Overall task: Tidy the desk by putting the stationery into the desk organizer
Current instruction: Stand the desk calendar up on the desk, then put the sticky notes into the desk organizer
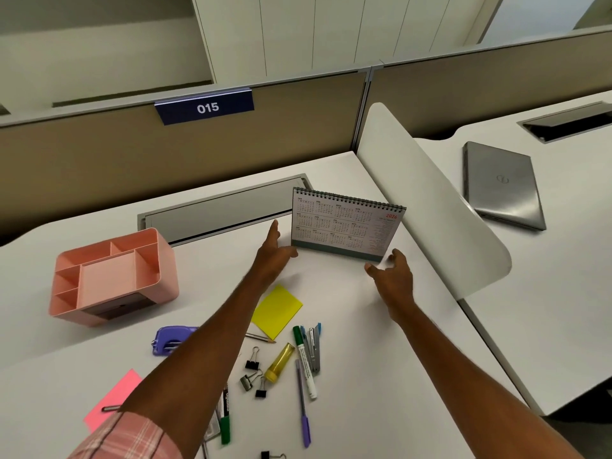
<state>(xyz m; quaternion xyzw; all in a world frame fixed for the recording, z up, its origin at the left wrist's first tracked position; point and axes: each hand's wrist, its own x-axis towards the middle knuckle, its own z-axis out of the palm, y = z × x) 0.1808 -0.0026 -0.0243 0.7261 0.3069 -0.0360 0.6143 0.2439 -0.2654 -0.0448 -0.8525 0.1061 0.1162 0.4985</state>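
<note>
A pink desk organizer (112, 273) with several empty compartments stands at the left of the white desk. A spiral desk calendar (344, 225) stands upright near the back. My left hand (275, 255) is open at its lower left corner, thumb touching the base. My right hand (394, 276) is open just below its lower right corner. Loose stationery lies near me: yellow sticky notes (277, 311), pink sticky notes (114, 399), a purple hole punch (169, 339), a green-capped marker (304, 359), a purple pen (303, 405), a stapler (315, 346), a yellow glue tube (280, 362), three binder clips (252, 376).
A white curved divider (430, 207) borders the desk on the right. A closed grey laptop (503, 187) lies on the neighbouring desk. A grey cable tray (218, 210) runs along the back below a partition labelled 015. Another green marker (225, 425) and a pencil (261, 337) lie by my left arm.
</note>
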